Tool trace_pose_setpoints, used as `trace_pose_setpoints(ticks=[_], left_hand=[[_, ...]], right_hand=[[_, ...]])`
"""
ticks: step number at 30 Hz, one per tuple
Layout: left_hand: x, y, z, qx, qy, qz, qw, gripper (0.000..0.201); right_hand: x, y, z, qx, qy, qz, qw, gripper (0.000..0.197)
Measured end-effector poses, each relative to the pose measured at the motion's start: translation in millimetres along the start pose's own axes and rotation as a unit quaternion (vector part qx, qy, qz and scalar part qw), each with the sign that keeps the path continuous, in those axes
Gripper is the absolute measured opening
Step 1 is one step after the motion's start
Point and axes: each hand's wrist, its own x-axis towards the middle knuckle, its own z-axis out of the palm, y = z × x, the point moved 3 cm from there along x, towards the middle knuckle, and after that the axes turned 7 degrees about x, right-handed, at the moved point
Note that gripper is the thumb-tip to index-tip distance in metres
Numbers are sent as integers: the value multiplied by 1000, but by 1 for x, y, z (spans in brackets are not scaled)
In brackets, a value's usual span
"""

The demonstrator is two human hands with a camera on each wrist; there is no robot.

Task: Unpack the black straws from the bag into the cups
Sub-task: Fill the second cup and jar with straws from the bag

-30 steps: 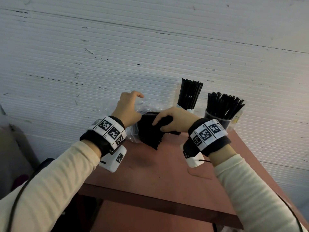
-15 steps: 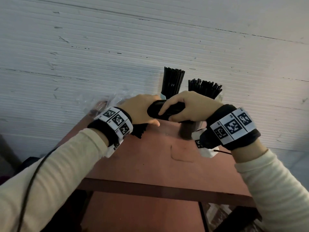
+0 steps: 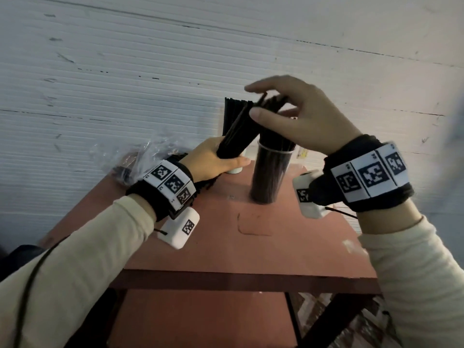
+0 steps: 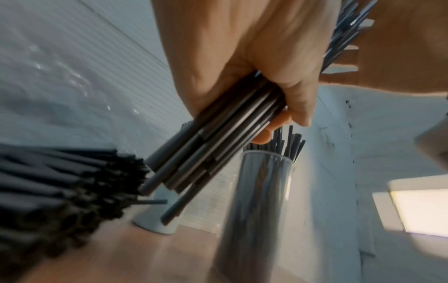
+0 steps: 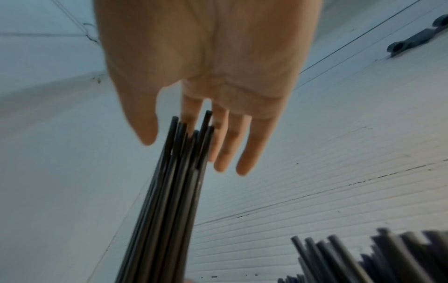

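Clearly the left hand [image 3: 213, 159] is wrapped tight around the lower part of a bundle of black straws [image 3: 241, 129], fingers and thumb clamped on it, so that it leans up toward the clear cup [image 3: 271, 172] already packed with straws on the table [image 3: 226, 247]. The right hand [image 3: 301, 116] hovers over the bundle's top ends with fingers straight and spread; it seems only to brush the tips, though blur makes that uncertain. More straws lie in the crinkled plastic bag [image 3: 140, 156] at the table's back left. A second, pale cup [image 4: 157, 214] stands behind. The straws look light, stiff and smooth, so a loose grip would likely let them slide and fan apart; holding them low as one tight bunch, with the other hand guiding the tops, suits them best.
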Motion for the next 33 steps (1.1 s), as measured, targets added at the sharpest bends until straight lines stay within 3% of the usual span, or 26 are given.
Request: trace_pose_setpoints(ticks=[2, 4, 8, 11, 15, 20, 23, 27, 30, 33], left_hand=[[0, 2, 8, -66, -13, -5, 998, 34], [0, 2, 16, -110, -19, -13, 994, 26], [-2, -8, 31, -175, -32, -60, 982, 20], [-1, -16, 36, -172, -53, -73, 981, 20], [-1, -11, 36, -184, -71, -59, 979, 9], [-2, -16, 37, -159, -108, -88, 977, 10], [-1, -24, 41, -143, -128, -120, 974, 11], [0, -26, 41, -131, -147, -107, 975, 11], [-1, -25, 43, -99, -149, -109, 978, 30], [0, -22, 42, -72, -122, -110, 984, 46]], right_hand=[[6, -2, 5, 16, 59, -36, 997, 29], [14, 0, 16, 17, 76, -52, 996, 28], [19, 20, 44, -46, -29, 3, 998, 29], [14, 32, 58, -70, -64, 7, 995, 34], [16, 35, 61, -37, 11, -17, 999, 47], [16, 47, 74, -53, -4, 13, 998, 25], [13, 48, 77, -30, 19, 13, 999, 26], [8, 46, 77, -7, 29, 1, 1000, 28], [6, 43, 75, 3, 30, 4, 1000, 30], [4, 41, 64, 15, 49, 31, 998, 56]])
